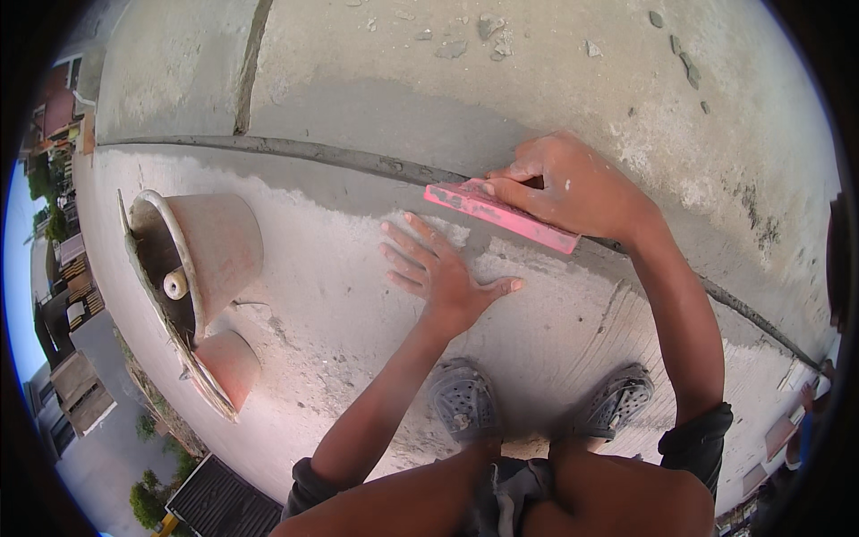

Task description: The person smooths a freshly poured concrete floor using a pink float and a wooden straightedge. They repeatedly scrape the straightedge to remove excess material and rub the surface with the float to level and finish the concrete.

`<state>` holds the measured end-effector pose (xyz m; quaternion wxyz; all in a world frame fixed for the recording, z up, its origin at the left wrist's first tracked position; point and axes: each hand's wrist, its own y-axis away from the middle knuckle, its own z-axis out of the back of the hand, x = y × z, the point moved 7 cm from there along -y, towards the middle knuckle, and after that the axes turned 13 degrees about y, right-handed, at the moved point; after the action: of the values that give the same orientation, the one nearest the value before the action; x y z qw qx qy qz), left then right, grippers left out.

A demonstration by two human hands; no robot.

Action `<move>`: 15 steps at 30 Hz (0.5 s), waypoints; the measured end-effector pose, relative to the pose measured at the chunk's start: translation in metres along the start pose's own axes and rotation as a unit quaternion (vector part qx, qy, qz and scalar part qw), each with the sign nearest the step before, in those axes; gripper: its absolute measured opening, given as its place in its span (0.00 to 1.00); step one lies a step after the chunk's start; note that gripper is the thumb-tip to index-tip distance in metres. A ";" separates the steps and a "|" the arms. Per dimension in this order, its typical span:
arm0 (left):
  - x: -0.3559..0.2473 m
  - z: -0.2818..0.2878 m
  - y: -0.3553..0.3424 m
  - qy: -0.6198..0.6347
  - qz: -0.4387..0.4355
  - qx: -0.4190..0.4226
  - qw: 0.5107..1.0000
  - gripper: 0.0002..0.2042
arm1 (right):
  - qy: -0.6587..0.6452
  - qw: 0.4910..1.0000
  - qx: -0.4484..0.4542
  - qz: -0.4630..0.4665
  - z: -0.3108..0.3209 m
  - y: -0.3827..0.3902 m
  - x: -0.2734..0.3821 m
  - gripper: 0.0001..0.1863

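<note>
My right hand [582, 188] grips a pink plastering float [501, 216], with the fingers wrapped round its back. The float stands on edge over the long joint [358, 161] in the concrete, on a strip of darker, wet-looking mortar [380, 112]. My left hand [443, 279] is open, its fingers spread on the pale concrete just left of the float and nearer to me. It holds nothing. Whitish smears mark the right hand's fingers.
At the left stand a large bucket [219, 246] and a smaller reddish container [231, 362], with a thin mortar-crusted board [165, 313] at their mouths. Mortar crumbs [687, 67] lie beyond the joint. My feet in grey clogs [465, 400] are close below my hands. Houses show at far left.
</note>
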<state>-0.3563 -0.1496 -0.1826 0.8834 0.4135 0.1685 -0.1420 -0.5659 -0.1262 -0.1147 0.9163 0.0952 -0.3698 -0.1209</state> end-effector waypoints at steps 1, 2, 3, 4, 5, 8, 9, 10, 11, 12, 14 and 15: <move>0.003 -0.001 0.001 0.000 0.002 -0.003 1.000 0.85 | -0.003 1.000 0.015 -0.015 0.002 -0.001 0.004 0.21; 0.005 -0.001 0.001 0.001 0.003 -0.006 1.000 0.85 | -0.009 0.999 0.031 -0.029 0.002 -0.003 0.003 0.21; 0.005 -0.001 0.003 0.004 -0.001 -0.008 1.000 0.84 | -0.016 0.997 0.053 -0.045 -0.002 -0.003 -0.002 0.21; 0.004 -0.001 0.004 0.007 -0.005 -0.010 1.000 0.84 | -0.023 0.995 0.075 -0.062 -0.004 -0.001 -0.007 0.21; 0.001 -0.001 0.002 0.010 -0.009 -0.012 1.000 0.84 | -0.037 0.997 0.047 -0.045 0.004 0.005 -0.005 0.22; 0.002 0.000 0.005 0.005 -0.009 -0.023 1.000 0.84 | -0.028 0.999 0.019 -0.029 0.006 0.025 -0.016 0.21; 0.003 0.000 0.005 0.006 -0.015 -0.025 1.000 0.84 | -0.026 0.999 0.025 -0.037 0.008 0.035 -0.022 0.19; 0.004 0.000 0.005 0.006 -0.016 -0.028 0.999 0.84 | -0.027 0.998 0.034 -0.042 0.014 0.044 -0.028 0.17; 0.005 0.000 0.005 0.006 -0.016 -0.031 0.999 0.84 | -0.029 0.998 0.043 -0.047 0.020 0.052 -0.032 0.15; 0.008 0.000 0.008 -0.001 -0.012 -0.035 0.999 0.84 | -0.039 0.996 0.053 -0.055 0.024 0.059 -0.035 0.12; 0.007 -0.003 0.005 -0.015 -0.018 -0.032 0.999 0.84 | -0.053 0.993 0.066 -0.087 0.034 0.073 -0.039 0.09; 0.005 -0.002 0.005 -0.013 -0.023 -0.035 0.999 0.83 | -0.069 0.993 0.048 -0.087 0.036 0.074 -0.037 0.09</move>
<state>-0.3502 -0.1451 -0.1825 0.8962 0.3760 0.1711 -0.1619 -0.6062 -0.0483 -0.0938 0.8691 0.1622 -0.4274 -0.1890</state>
